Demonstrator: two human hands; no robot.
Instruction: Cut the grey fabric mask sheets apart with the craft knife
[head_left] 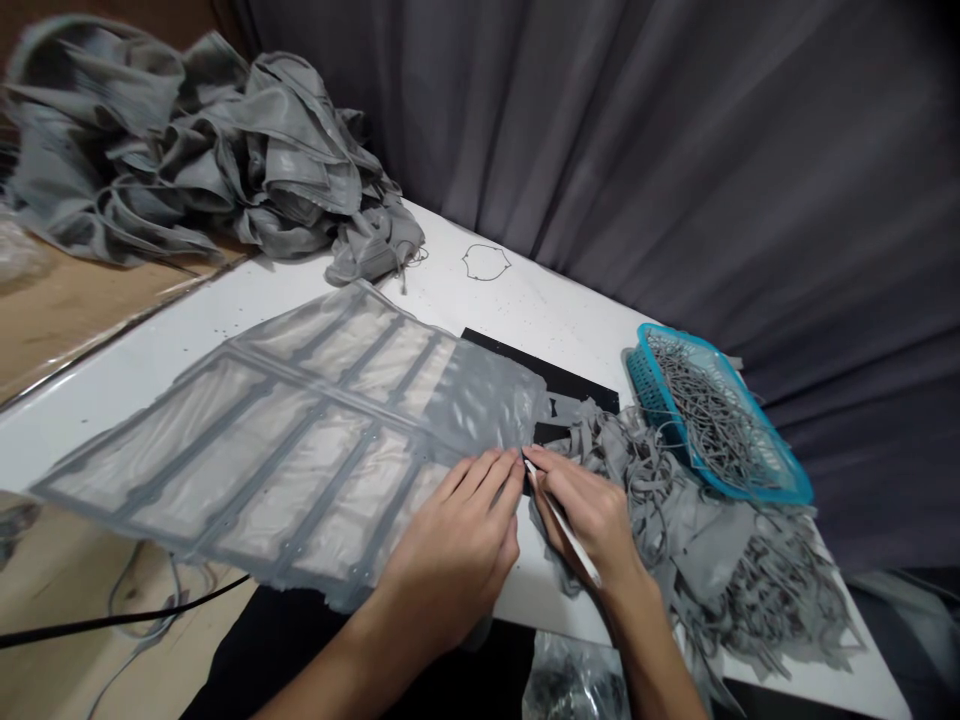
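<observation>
A grey sheet with pale translucent panels (300,470) lies spread over the white table, its near left edge hanging past the table edge. My left hand (465,530) rests flat on the sheet's right part, fingers stretched out side by side. Just right of it, my right hand (589,510) is closed around a white pen-like tool (570,540). The tool's tip is at the sheet's edge, close to my left fingertips. A black mat (577,385) shows partly from under the sheet.
Grey scraps and strips (727,560) are heaped on the right of the table. A blue basket (780,475) holds thin grey strips. A large pile of crumpled grey material (225,150) fills the back left. A thin loop (487,262) lies near the dark curtain (637,150).
</observation>
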